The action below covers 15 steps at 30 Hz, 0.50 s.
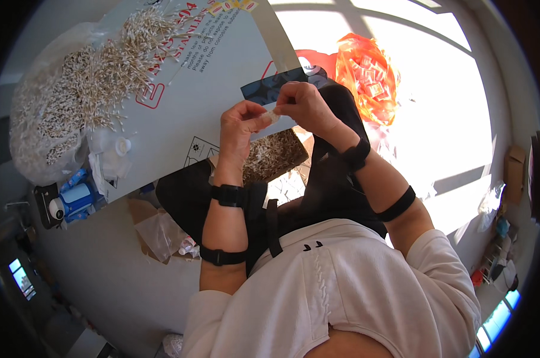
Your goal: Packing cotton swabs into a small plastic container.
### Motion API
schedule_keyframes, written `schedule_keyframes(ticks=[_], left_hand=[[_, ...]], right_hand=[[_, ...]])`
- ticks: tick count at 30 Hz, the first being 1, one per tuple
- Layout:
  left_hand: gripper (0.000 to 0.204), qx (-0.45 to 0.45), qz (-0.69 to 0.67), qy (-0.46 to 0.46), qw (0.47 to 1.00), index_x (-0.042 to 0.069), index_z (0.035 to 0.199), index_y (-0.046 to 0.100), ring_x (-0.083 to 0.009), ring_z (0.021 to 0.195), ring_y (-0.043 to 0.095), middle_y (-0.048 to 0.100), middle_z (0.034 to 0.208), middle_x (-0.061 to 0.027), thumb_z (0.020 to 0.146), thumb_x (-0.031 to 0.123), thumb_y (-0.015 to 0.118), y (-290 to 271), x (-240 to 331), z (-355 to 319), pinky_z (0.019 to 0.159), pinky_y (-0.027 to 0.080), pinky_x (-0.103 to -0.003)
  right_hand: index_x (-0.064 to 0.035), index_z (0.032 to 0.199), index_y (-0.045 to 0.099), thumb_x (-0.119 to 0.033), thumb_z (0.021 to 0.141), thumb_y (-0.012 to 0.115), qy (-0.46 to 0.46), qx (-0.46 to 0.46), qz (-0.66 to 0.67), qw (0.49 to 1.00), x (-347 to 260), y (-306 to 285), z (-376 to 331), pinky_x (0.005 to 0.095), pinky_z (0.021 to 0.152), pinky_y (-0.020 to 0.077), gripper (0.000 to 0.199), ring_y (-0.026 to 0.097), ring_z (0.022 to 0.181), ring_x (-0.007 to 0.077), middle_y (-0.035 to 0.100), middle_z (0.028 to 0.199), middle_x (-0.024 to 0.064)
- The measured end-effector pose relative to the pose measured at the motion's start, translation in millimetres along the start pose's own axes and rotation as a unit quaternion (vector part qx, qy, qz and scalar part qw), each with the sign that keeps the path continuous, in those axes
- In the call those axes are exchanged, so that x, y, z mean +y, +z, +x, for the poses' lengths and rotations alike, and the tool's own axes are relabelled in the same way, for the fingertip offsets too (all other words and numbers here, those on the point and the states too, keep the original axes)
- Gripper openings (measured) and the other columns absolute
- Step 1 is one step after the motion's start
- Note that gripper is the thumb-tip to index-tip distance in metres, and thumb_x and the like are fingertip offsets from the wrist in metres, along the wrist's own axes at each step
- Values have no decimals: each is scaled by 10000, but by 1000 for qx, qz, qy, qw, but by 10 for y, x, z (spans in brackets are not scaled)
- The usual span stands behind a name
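The small pale piece [273,116] sits between the fingertips of both hands, above the near edge of the table [162,136] and just beyond an open box [306,142]. It is whitish to cream, short and narrow, with an uneven outline and a faint sheen; the fingers cover its ends, and it is too small to tell exactly what it is. The left hand [240,125] pinches it from the left, thumb against the bent fingers; the right hand [304,107] grips its other side between thumb and fingertips, the wrist bent over from the upper right. The box near the person's lap holds a jumble of thin, pale tan sticks. On the left of the table lies a large heap of cotton swabs [112,74], white at the tips with tan sticks, part of it inside a clear plastic bag [24,113]. A small white tub [122,146] is near the heap, and a blue bottle [77,199] lies by the table's edge. To the right, an orange bag [345,52] holds red-and-white packs [372,80].
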<state>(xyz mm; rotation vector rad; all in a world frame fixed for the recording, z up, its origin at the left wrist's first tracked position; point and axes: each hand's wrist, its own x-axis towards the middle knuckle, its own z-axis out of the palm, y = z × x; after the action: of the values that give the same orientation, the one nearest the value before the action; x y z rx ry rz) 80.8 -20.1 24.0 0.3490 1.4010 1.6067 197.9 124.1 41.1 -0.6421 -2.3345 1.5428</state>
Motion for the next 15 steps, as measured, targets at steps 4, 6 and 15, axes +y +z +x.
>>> schedule_keyframes(ticks=[4,6,15], left_hand=[[152,20,6,53,998,16,819,660,-75,689,579,636,748,-9,723,-21,772,15,9,0,641,459,-220],[137,25,32,77,996,3,817,660,-78,705,587,637,772,-11,733,-23,766,33,11,-16,656,473,-223],[87,91,257,296,915,-7,813,638,-109,712,566,557,821,-28,785,-20,719,122,-2,-108,640,466,-246]], right_hand=[[-35,733,551,-54,737,685,-199,89,-176,960,-71,77,-86,394,657,489,135,598,766,336,539,797,113],[-25,790,592,-65,747,696,-108,73,-56,990,-30,16,-112,360,651,485,119,605,747,290,554,799,91],[-32,809,621,-61,733,710,-230,38,-77,969,-3,-40,-45,345,668,490,120,578,741,256,548,814,70]])
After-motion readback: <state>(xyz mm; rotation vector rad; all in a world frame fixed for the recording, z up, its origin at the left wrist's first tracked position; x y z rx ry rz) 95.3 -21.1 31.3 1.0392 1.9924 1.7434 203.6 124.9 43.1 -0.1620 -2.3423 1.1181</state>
